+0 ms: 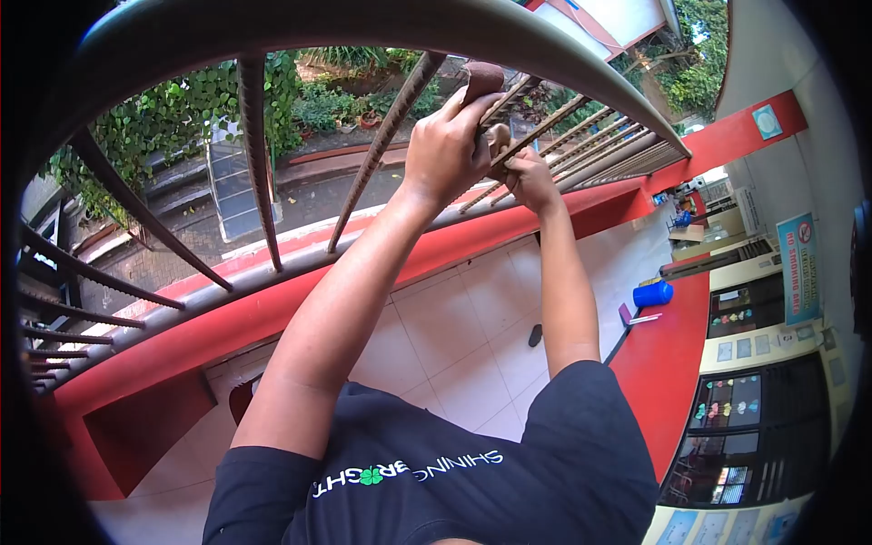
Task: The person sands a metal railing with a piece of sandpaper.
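Observation:
A brown strip of sandpaper [483,78] curls up out of my left hand [447,150], which is closed on it beside a ribbed metal bar [525,136] of the railing. Close by on the right, my right hand [531,180] is closed with its fingers pinched at the same bar. Between the two hands shows a lighter tan, folded piece [498,138], perhaps the strip's other side. Whether the strip goes fully round the bar is hidden by my fingers.
A thick curved top rail [363,25] arches above my hands, with more upright bars [257,163] on both sides. Below runs a red ledge [300,289]. A blue container [652,293] stands on a red counter [668,363] at right. One dark slipper [535,335] lies on the tiles.

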`<action>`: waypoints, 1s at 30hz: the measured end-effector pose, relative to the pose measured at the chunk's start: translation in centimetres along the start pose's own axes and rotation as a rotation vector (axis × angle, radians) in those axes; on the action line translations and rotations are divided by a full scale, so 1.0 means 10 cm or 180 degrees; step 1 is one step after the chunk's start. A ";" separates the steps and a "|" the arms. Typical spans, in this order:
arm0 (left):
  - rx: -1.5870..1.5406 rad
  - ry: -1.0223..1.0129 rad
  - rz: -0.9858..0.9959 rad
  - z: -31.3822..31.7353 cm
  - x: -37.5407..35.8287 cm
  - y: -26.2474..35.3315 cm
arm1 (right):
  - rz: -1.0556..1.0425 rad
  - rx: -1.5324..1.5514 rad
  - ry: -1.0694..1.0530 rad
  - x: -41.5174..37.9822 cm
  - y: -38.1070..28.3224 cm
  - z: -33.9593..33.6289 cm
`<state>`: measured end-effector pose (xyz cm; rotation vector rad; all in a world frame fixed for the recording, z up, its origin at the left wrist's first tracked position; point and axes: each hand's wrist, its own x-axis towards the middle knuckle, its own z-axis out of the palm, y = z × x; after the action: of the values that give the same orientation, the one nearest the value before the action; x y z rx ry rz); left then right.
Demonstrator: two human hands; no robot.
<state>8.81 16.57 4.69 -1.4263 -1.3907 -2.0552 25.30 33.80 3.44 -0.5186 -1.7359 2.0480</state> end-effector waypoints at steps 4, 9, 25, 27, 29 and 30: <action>-0.0013 -0.0061 -0.0006 -0.01 0.01 -0.03 | -0.0564 0.0302 -0.0090 -0.11 -0.43 0.24; -0.0056 -0.0138 -0.0010 -0.01 0.01 -0.04 | -0.0078 0.0133 -0.0615 0.10 -0.33 0.05; -0.0293 -0.0383 0.0197 0.01 0.03 -0.10 | -0.0439 0.0060 -0.0747 0.19 -1.07 0.26; -0.0345 -0.0455 0.0024 0.01 0.00 -0.06 | -0.0692 0.0797 -0.1113 0.17 -1.19 0.17; -0.0264 -0.0354 0.0051 0.02 0.00 -0.08 | -0.0383 0.0903 -0.1502 0.24 -0.92 0.24; -0.0194 -0.0356 0.0091 0.01 0.00 -0.09 | 0.0341 0.0112 -0.0718 0.25 -0.78 0.26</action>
<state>8.30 17.08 4.20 -1.5992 -1.3517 -2.0448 22.29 34.10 11.51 -0.3899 -1.8288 2.2840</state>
